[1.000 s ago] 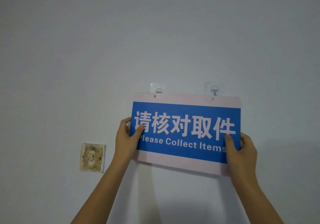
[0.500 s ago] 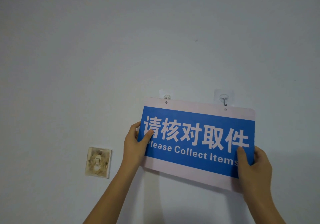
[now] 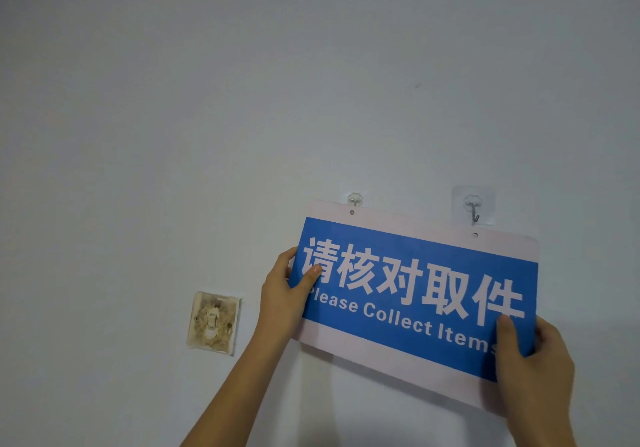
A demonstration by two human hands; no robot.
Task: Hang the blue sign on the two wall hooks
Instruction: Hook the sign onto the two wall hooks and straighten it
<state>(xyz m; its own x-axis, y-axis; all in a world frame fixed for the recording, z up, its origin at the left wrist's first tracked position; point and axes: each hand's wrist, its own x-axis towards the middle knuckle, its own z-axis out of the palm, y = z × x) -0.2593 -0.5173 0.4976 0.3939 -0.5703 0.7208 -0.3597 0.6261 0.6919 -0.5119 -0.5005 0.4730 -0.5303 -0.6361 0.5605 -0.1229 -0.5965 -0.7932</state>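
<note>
The blue sign (image 3: 408,273), white-bordered with white lettering, is held flat against the wall, tilted down to the right. My left hand (image 3: 280,294) grips its left edge, thumb on the front. My right hand (image 3: 533,360) grips its lower right corner. Two small holes sit in the sign's top border. The left wall hook (image 3: 355,199) shows only its top above the sign edge, just above the left hole. The right wall hook (image 3: 473,208) is fully visible on its clear pad, its tip just above the right hole.
A stained, dirty switch plate (image 3: 213,323) is fixed on the wall to the left of my left hand. The rest of the wall (image 3: 207,100) is plain and pale.
The sign and both hands have shifted right and lower in view. The sign now tilts more and its right hole sits below the right hook, which is now fully uncovered.
</note>
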